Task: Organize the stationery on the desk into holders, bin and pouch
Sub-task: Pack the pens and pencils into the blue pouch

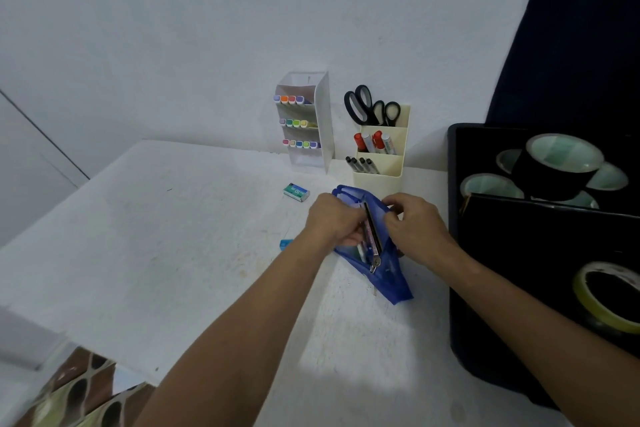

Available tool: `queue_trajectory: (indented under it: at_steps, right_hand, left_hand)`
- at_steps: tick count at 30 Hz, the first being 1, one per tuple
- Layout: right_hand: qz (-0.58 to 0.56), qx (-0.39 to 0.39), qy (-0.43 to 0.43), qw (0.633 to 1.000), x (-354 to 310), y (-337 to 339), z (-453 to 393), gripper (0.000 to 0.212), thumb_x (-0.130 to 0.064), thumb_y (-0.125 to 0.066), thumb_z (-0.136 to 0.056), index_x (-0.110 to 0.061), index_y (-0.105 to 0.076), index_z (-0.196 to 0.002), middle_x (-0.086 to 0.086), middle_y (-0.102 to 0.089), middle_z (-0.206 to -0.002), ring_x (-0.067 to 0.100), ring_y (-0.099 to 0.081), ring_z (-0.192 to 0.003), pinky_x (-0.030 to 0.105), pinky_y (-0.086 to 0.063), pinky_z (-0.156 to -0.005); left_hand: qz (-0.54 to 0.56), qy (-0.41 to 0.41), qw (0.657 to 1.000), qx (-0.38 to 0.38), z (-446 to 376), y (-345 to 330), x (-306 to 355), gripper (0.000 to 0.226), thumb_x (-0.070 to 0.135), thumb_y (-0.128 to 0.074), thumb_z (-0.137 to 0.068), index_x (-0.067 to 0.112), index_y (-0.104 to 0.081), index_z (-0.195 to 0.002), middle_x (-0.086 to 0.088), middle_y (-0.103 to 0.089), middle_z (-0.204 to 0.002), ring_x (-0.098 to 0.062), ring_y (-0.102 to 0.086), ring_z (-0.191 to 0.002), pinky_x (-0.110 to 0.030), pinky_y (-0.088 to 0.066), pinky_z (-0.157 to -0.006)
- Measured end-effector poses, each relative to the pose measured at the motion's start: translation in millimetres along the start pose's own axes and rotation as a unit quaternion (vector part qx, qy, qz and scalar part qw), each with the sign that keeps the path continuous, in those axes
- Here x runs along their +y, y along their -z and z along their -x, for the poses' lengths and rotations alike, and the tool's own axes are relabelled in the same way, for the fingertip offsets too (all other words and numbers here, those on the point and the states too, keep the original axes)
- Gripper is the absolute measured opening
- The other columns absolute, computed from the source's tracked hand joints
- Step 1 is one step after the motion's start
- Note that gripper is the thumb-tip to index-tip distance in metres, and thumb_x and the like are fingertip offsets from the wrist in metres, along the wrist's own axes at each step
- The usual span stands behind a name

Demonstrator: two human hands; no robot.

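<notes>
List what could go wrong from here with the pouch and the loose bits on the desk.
1. The blue pouch is stuffed; with both the left hand and right hand gripping its open mouth, the contents may snag the zipper or slip out.
2. The staple box and small blue item lie outside it and might be forgotten.

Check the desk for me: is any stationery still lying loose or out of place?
Yes. A green staple box lies loose beside the white marker holder, and a small blue item sits left of the blue pouch both hands grip, left hand and right hand.
</notes>
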State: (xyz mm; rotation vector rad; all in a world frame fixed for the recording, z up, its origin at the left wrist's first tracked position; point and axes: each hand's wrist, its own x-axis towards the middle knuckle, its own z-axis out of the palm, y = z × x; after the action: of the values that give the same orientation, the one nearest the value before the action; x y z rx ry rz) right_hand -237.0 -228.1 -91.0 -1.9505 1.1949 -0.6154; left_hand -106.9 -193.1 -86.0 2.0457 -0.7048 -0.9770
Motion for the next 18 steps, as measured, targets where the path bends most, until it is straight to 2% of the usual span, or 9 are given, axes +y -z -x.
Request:
queue_trajectory:
  at_steps: [2,4,7,10,11,14,18]
  right_hand:
    - [0.004,0.01,0.007,1.0,0,1,0,0.028,-0.01,-0.047,-0.095,-0.008,-0.058,-0.121,0.009,-0.061,-0.111,0.019,-0.058,-0.081,0.032,-0.057,-0.07]
    - [0.006,0.02,0.009,1.0,1,1,0,0.029,-0.011,-0.048,-0.095,-0.008,-0.058,-0.123,0.011,-0.061,-0.117,0.017,-0.055,-0.085,0.034,-0.057,-0.074]
    - [0.011,0.032,0.014,0.999,1,1,0,0.031,-0.011,-0.049,-0.094,-0.007,-0.058,-0.123,0.011,-0.061,-0.119,0.015,-0.052,-0.089,0.033,-0.055,-0.077]
    - [0.026,0.039,0.026,0.999,1,1,-1,0.032,-0.01,-0.048,-0.094,-0.007,-0.059,-0.123,0.011,-0.061,-0.12,0.011,-0.05,-0.091,0.024,-0.046,-0.076]
    - [0.025,0.038,0.027,0.999,1,1,-1,0.031,-0.011,-0.048,-0.094,-0.007,-0.059,-0.123,0.01,-0.061,-0.119,0.011,-0.05,-0.091,0.024,-0.044,-0.075]
    - [0.016,0.035,0.021,0.999,2,1,-1,0.031,-0.015,-0.049,-0.096,-0.008,-0.057,-0.125,0.01,-0.06,-0.119,0.012,-0.052,-0.092,0.027,-0.051,-0.072]
    - [-0.001,0.012,0.005,1.0,2,1,0,0.034,-0.021,-0.051,-0.096,-0.01,-0.054,-0.128,0.01,-0.06,-0.119,0.019,-0.059,-0.096,0.033,-0.056,-0.072]
  left_hand:
    - [-0.001,-0.003,1.0,0.007,-3,-11,0,0.018,0.017,-0.065,-0.086,0.0,-0.067,-0.08,-0.014,-0.068,-0.066,-0.022,-0.065,-0.052,-0.033,-0.062,-0.064]
    - [-0.035,-0.028,0.999,0.019,-7,-17,1,0.024,0.023,-0.063,-0.087,0.001,-0.069,-0.083,-0.015,-0.071,-0.073,-0.026,-0.07,-0.063,-0.037,-0.061,-0.072]
    - [-0.153,-0.071,0.986,0.012,-8,-19,2,0.026,0.024,-0.058,-0.09,0.002,-0.071,-0.094,-0.014,-0.073,-0.088,-0.027,-0.07,-0.083,-0.036,-0.058,-0.08]
    - [-0.241,-0.115,0.963,0.03,-10,-14,-2,0.02,0.016,-0.053,-0.092,0.004,-0.069,-0.093,-0.011,-0.068,-0.089,-0.022,-0.063,-0.081,-0.025,-0.049,-0.062]
    - [-0.252,-0.128,0.959,0.04,-9,-10,-3,0.021,0.016,-0.052,-0.092,0.005,-0.07,-0.094,-0.009,-0.068,-0.09,-0.02,-0.062,-0.081,-0.023,-0.046,-0.061]
    - [-0.252,-0.144,0.954,0.074,-14,5,-8,0.023,0.017,-0.054,-0.09,0.006,-0.074,-0.097,-0.007,-0.072,-0.096,-0.02,-0.065,-0.088,-0.028,-0.05,-0.072]
    - [-0.256,-0.152,0.95,0.092,-19,36,-14,0.022,0.017,-0.061,-0.088,0.007,-0.073,-0.104,-0.004,-0.07,-0.107,-0.017,-0.062,-0.091,-0.024,-0.045,-0.073]
